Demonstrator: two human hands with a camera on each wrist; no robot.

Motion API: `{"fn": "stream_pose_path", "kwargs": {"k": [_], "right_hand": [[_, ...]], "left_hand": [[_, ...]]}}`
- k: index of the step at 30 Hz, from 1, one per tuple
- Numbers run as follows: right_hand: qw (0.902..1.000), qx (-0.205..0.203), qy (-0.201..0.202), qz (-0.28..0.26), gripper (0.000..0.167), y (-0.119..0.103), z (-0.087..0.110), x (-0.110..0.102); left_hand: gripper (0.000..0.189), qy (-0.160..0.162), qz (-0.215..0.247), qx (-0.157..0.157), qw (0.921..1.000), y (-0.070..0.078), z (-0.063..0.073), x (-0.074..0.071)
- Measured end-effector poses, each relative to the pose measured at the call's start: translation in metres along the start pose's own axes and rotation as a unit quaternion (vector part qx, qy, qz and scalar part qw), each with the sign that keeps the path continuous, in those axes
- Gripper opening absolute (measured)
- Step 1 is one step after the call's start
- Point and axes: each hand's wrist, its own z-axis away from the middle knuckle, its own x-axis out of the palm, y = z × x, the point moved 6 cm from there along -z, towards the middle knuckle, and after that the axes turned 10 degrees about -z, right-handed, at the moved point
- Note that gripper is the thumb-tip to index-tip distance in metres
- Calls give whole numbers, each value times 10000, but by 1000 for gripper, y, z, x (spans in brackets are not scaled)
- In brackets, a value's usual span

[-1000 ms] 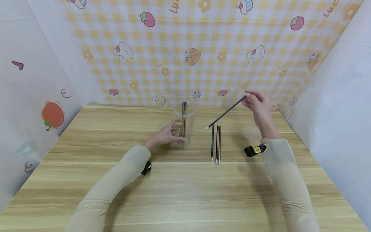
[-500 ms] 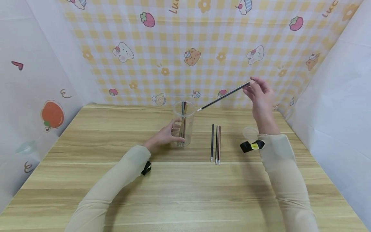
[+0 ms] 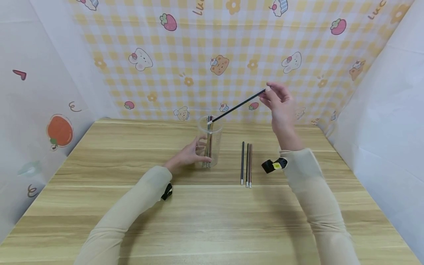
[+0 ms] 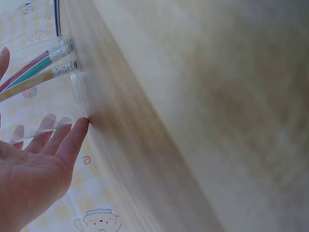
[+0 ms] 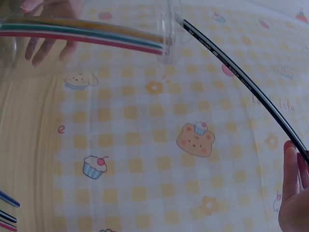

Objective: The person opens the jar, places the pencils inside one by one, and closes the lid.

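Our left hand (image 3: 189,152) grips an upright clear cup (image 3: 216,145), colored pencils (image 3: 210,144) inside, left of loose pencils (image 3: 247,165). Our right hand (image 3: 281,106) pinches a black pencil (image 3: 238,106), its eraser (image 3: 209,123) just above the cup.

Blurred lettering (image 5: 216,54) on black pencil (image 5: 253,87)

The cup (image 3: 216,147) looks to be of clear, thin plastic, smooth and glossy. The raised pencil (image 5: 251,86) has a smooth lacquered coat with a gloss along its length, and fine print upon it. On the pencils in the cup (image 4: 29,86), the ferrules (image 4: 62,69) are of shiny, ridged metal. The surface (image 3: 198,228) shows a wood grain with a soft sheen. The checked backdrop (image 3: 165,70) appears as matt cloth, lightly creased; the sleeves (image 3: 324,198) are matt, smooth fabric.
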Motion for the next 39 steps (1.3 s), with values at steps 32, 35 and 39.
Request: {"fn": "stream_pose_path", "kwargs": {"k": [32,35,39], "right_hand": [[9203,-108,-2128,3280,17,76,42,55],[9167,-152,-2130,3378,17,77,42,57],[9141,-120,-2119,3454,17,79,41,58]], "left_hand": [[83,-29,12,177,9998,2,-1,-1],[84,-22,-7,167,9999,2,-1,-1],[86,-15,-31,161,9999,1,-1,-1]]}}
